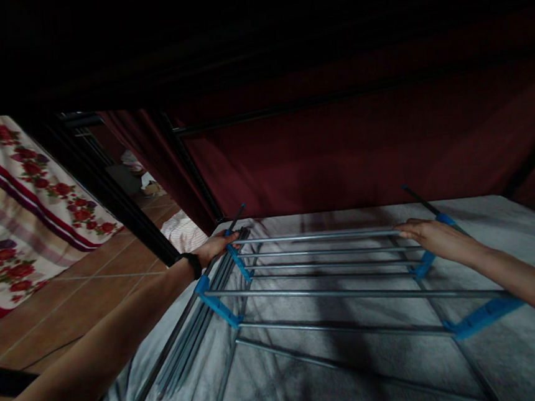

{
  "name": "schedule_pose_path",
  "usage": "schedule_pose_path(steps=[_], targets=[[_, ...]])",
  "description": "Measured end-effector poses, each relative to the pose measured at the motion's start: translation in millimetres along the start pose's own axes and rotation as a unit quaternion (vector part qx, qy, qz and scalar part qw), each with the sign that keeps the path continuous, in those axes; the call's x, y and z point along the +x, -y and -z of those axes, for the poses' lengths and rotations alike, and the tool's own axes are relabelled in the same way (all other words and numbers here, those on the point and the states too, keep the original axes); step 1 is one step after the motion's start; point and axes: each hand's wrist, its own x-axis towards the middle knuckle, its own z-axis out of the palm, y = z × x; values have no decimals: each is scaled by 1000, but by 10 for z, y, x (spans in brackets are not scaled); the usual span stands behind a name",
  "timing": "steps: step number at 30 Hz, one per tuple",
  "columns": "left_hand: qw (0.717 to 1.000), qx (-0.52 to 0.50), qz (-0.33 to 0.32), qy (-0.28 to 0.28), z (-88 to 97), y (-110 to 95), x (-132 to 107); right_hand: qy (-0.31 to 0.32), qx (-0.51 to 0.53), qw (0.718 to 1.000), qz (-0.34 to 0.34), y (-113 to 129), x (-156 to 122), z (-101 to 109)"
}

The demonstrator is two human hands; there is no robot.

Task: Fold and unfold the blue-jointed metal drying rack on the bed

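"Dark red fabric curtain (361,155) at the back?"

"Yes, beyond the far side of the grey metal-tube rack with blue plastic joints (350,294). Beneath the rack is a pale grey plush blanket (504,230)."

"How is the left hand (213,249) placed?"

"Closed around the rack's far left corner, beside a blue joint. It wears a black wristband (193,265)."

"And the right hand (425,236)?"

"Over the rack's far right corner, fingers bent across the end of the farthest tube. Its thumb is hidden, so I can't tell whether it really grips."

"Any loose parts?"

"One bundle of straight grey metal tubes (192,335), lying on the blanket between the two poles of the rack's left side."

"What's farther out?"

"Well left of the rack, brown tiled floor (88,291) and a white striped cloth with red flowers (78,211)."
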Motion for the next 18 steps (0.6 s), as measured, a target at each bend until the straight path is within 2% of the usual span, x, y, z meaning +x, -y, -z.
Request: schedule_pose_path(steps=[7, 9, 11, 13, 15, 18], targets=[[1000, 8, -9, 27, -35, -80, -99, -4, 13, 1000, -16, 8, -10, -17], [1000, 5, -3, 22, -49, -89, -104, -28, 13, 999, -27, -10, -35, 24], [1000, -2, 4, 9, -64, -84, -91, -80, 11, 994, -73, -55, -74, 118], [1000, -11, 8, 3, -83, -72, -73, -152, 15, 979, -137, -129, -122, 245], [1000, -21, 7, 6, -102, -65, -60, -209, 76, 952, -211, -209, -175, 355], [999, -30, 11, 11, -119, -85, -52, -210, 217, 904, -301, -279, -248, 394]])
